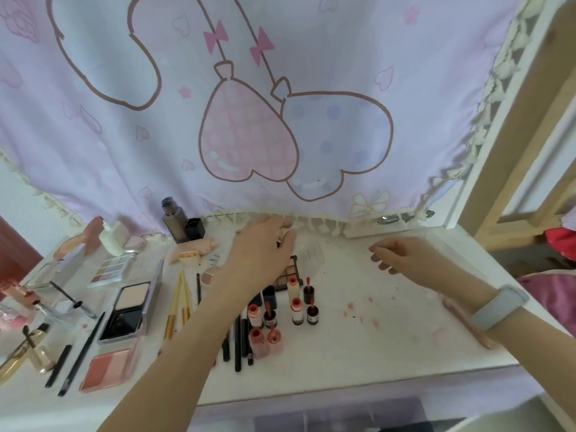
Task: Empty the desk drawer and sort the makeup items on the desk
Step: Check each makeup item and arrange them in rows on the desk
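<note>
Left hand: our left hand [265, 247] reaches to the back of the desk [389, 332], its grip curled on a small pale thing we cannot make out.
Right hand: our right hand [402, 257] hovers, loosely curled, grasping nothing.
Makeup: lip tints [297, 307] stand mid-desk, palettes [127, 310] and pencils [238, 344] lie left.
Drawer: the drawer [336, 416] shows below the desk edge.

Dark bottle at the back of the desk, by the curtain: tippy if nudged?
Probably. The dark bottle stands upright, tall and narrow, so a push near its cap could topple it. The black box close beside it might catch a fall that way. It looks rigid; weight unclear.
</note>
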`<state>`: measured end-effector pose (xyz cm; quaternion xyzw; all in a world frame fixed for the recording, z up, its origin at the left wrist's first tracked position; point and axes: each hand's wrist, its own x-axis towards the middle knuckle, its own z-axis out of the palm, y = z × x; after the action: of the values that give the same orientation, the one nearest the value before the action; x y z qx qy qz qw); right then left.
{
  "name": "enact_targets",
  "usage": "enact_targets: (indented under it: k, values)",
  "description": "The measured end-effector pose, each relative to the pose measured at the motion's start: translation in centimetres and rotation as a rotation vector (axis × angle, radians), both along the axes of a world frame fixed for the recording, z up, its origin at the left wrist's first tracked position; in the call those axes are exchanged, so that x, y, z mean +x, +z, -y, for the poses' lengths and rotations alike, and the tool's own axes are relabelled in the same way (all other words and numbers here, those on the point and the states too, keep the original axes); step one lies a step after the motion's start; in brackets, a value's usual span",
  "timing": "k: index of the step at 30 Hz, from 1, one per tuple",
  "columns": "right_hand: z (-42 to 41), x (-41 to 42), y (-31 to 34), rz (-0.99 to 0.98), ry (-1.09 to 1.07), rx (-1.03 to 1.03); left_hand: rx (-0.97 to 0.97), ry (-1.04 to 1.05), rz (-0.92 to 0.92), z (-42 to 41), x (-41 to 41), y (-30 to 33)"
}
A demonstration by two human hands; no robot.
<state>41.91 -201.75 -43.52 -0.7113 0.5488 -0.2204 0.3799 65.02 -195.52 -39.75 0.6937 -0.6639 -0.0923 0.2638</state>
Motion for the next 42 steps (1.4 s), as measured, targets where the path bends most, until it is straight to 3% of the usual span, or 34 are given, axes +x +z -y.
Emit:
enact_targets:
  k: [4, 8, 12, 16, 18, 21, 24, 26, 29, 32, 37, 42]
  values:
    - [-2.3, -5.3, -0.9, -0.226, -0.133, -0.189, -0.131, -0.207, -0.046, -1.8, -5.9, -1.4]
    - [-4.1, -9.5, -2.8, -0.439, -0.259, -0.267, -0.052, -0.327, -0.148, -2.1, -11.4, -5.3]
    - [-6.2, -11.3, -4.9, -0.7, -0.28, -0.183, 0.098, -0.305, 0.002, -1.7, -14.2, -10.4]
    - [-6.3, -12.2, -6.7, -0.786, -0.229, -0.218, 0.104, -0.27, 0.146, -1.6, -14.2, -13.0]
    - [-6.1, -12.5, -6.7, -0.701, -0.225, -0.233, 0.096, -0.268, 0.102, -1.5, -14.0, -13.2]
    - [-6.5, -12.4, -6.1, -0.322, -0.148, -0.213, 0.079, -0.269, -0.029, -1.4, -14.0, -12.8]
    - [-7.4, -11.3, -5.2, -0.122, -0.066, -0.212, 0.175, -0.284, -0.414, -1.5, -13.8, -11.7]
    - [-7.7, -10.3, -5.3, -0.077, -0.028, -0.262, 0.257, -0.299, -0.692, -2.0, -13.5, -10.6]
    - [-7.9, -8.4, -5.6, -0.092, 0.006, -0.329, 0.271, -0.342, -0.943, -2.7, -13.2, -9.9]
    - [-8.0, -6.9, -5.5, -0.074, 0.056, -0.31, 0.242, -0.257, -1.207, -2.8, -13.1, -10.2]
    - [-6.8, -7.2, -4.4, 0.255, 0.033, -0.196, 0.225, -0.181, -1.157, -2.3, -12.1, -9.6]
    - [-6.3, -7.6, -3.2, 0.283, 0.22, -0.036, 0.335, -0.174, -1.129, -1.3, -11.8, -8.7]
